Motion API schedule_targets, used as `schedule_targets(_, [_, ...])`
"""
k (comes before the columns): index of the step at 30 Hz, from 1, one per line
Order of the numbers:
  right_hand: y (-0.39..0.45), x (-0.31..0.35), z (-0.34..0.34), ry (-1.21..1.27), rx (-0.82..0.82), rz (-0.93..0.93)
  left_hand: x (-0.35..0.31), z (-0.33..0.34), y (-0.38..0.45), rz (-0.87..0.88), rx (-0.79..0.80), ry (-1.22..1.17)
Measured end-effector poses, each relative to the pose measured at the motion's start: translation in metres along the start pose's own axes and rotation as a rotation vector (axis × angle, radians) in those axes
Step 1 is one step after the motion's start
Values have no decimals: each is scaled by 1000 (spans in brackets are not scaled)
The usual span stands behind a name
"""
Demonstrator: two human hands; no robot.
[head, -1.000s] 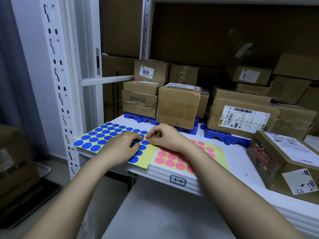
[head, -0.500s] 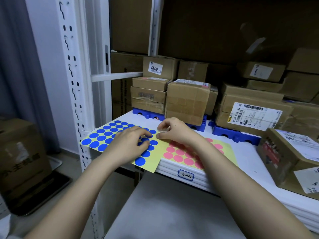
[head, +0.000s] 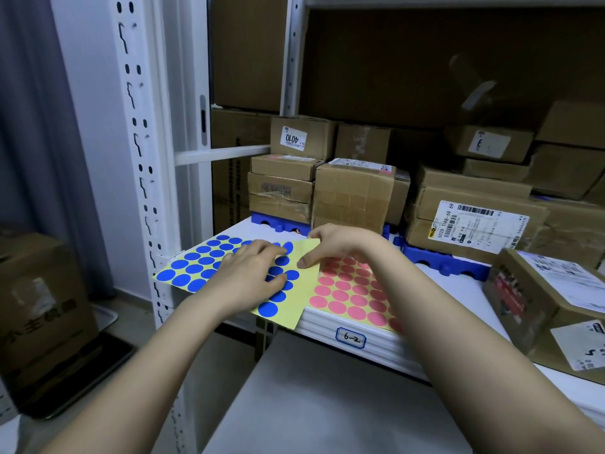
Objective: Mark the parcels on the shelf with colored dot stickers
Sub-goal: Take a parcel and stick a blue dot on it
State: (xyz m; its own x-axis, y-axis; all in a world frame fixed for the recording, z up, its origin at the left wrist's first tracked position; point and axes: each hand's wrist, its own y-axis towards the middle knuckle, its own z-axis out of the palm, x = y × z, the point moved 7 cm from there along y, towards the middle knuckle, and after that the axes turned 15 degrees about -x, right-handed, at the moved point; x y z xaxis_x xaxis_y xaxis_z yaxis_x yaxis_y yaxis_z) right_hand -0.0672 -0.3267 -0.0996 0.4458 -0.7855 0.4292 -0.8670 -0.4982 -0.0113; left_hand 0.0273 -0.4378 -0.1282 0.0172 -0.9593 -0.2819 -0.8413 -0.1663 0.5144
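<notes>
Blue dot sheet (head: 209,260): your left hand (head: 244,276) presses it flat, fingers extended; your right hand (head: 334,245) pinches its far-right corner. Next, peel one dot.

Hands: two are seen, the left hand (head: 248,276) and the right hand (head: 340,247), both over the blue-dot sheet (head: 196,267).
Sticker sheets: two are counted, the blue-dot sheet and, just right of it, the pink-dot sheet (head: 353,296).
Blue plastic risers: two are seen behind the blue-dot sheet, one (head: 278,224) directly behind and one (head: 438,260) further right.
Shelf tags: one (head: 350,337) is seen, right of and below the blue-dot sheet.
Parcels: an exact count cannot be given; several are stacked behind it.
</notes>
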Motion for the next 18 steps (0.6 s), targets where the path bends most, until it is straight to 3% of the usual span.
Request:
schedule_targets(4, [0, 0, -13, 426, -221, -56, -2, -9, 16, -23, -43, -50])
schedule_targets(9, [-1, -4, -24, 678, -507, -54, -12, -21, 44, 7, -122, -49])
schedule_targets(13, [-9, -6, -21, 976, -462, -48, -14, -17, 51, 47, -151, 14])
schedule_targets(18, [-16, -6, -28, 1053, -556, -147, -14, -47, 72, -1, -324, -133])
